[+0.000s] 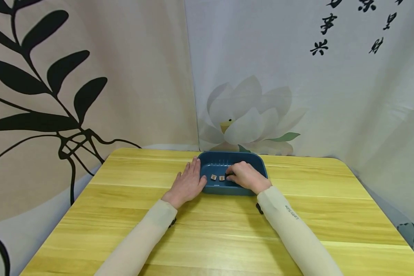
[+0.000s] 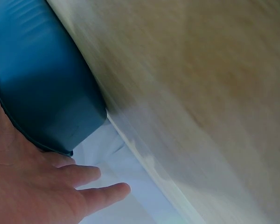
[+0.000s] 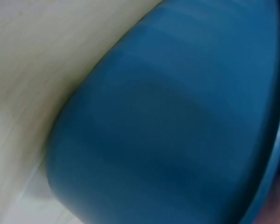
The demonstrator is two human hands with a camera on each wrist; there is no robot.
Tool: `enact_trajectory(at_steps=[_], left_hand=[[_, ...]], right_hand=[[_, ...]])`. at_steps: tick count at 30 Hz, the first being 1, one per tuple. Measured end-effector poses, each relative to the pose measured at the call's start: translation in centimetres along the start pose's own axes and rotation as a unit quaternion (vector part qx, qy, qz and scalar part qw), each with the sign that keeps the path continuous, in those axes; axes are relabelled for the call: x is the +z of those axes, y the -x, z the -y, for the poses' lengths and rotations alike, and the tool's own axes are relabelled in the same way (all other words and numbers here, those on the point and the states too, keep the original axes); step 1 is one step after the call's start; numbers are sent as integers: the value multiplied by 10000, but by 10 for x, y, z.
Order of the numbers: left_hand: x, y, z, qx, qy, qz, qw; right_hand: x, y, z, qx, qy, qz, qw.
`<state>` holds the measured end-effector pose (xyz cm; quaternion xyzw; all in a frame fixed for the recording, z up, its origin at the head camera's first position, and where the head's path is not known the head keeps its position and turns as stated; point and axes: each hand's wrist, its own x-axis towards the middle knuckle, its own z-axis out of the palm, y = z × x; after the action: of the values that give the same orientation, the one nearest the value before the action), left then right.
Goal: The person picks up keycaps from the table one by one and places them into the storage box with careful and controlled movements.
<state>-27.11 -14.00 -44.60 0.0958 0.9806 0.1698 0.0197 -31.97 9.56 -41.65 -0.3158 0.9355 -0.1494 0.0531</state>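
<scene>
A blue rectangular tray (image 1: 234,191) stands near the table's far edge. My left hand (image 1: 187,183) lies against its left end, fingers straight and thumb at the near corner. The left wrist view shows that hand (image 2: 42,186) at the rim of the tray (image 2: 42,84). Inside, two small square blocks with pale, marked faces, a left one (image 1: 213,177) and a right one (image 1: 222,178), lie side by side. My right hand (image 1: 245,175) reaches over the near right wall, thumb and fingers pinching a small dark block (image 1: 229,174) beside them, mostly hidden by the fingers.
The wooden table (image 1: 207,237) extends to both sides and toward me. Behind it hangs a curtain (image 1: 151,76) printed with leaves, a flower and characters. The tray's outer wall (image 3: 163,112) fills most of the right wrist view.
</scene>
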Motion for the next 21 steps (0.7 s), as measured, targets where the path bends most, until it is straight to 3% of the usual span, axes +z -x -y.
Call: enact_trajectory(at_steps=[9, 15, 21], left_hand=[[-1, 1, 0, 74, 61, -15, 10000], [-2, 1, -1, 73, 58, 12, 10000], [-1, 2, -1, 80, 20, -58, 9999]], right_hand=[[-8, 16, -3, 142, -138, -402, 9990], [-15, 37, -9, -20, -60, -958, 9954], [-21, 61, -10, -70, 99, -1148, 9933]])
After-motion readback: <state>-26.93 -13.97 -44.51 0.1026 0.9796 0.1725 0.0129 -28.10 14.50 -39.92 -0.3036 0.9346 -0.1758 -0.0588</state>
